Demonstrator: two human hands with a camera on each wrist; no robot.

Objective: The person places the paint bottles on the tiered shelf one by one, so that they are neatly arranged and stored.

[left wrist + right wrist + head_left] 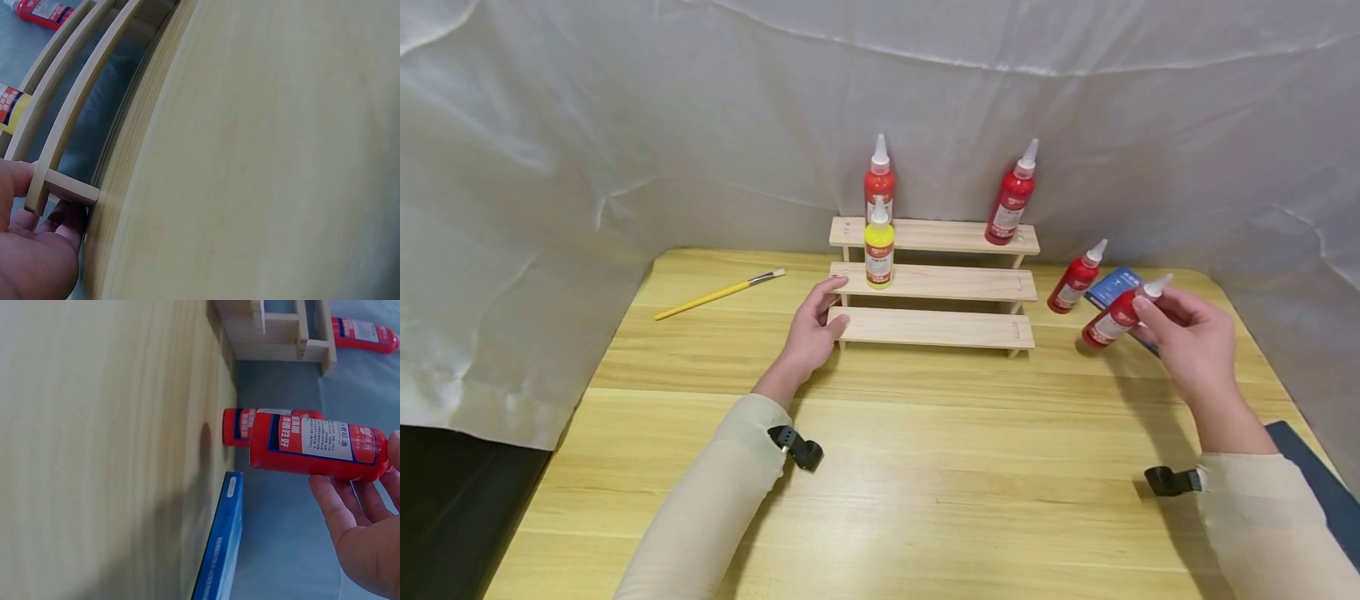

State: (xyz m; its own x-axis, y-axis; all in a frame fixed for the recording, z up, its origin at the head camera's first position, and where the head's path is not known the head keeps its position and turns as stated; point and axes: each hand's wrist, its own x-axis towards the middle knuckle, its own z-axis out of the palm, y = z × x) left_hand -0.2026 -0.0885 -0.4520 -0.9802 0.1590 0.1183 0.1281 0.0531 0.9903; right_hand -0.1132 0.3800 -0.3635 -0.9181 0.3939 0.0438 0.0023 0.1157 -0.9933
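My right hand [1201, 343] pinches a red squeeze bottle [1111, 323] by its neck, below the white nozzle. The bottle leans, and in the right wrist view its base [265, 441] is off the tabletop. My left hand [808, 332] grips the left end of a three-step wooden rack [932, 327], thumb on the lowest step. On the top step stand an orange-red bottle [880, 179] at left and a red bottle [1009, 208] at right. A yellow bottle [879, 254] stands at the left of the middle step, partly hiding the orange-red one.
Another red bottle [1073, 283] stands on the table [925, 467] right of the rack. Behind the held bottle lies a blue box [1112, 287], partly covered. A yellow-handled paintbrush [718, 294] lies at left. Grey cloth [737, 108] hangs behind the table.
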